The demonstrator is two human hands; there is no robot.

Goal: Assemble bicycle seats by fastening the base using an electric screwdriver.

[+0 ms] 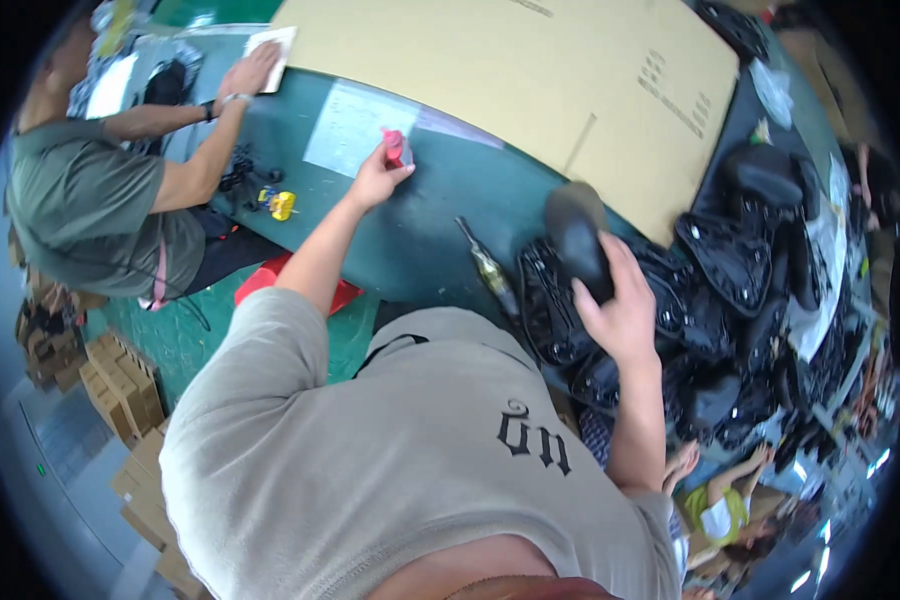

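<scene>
Black saddle (577, 240) half under fingers (610, 262)

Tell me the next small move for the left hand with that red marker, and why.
Probably bring the red marker across to the black saddle. The left hand holds it out over the green table, while the right hand already grips the saddle.

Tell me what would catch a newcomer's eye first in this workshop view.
The heap of glossy black moulded seat-shaped parts piled at the right end of the dark green table stands out most, with the right hand gripping one black padded piece at the heap's edge. Behind it lies a big flat sheet of tan cardboard. The left hand holds a small red object over the table.
</scene>
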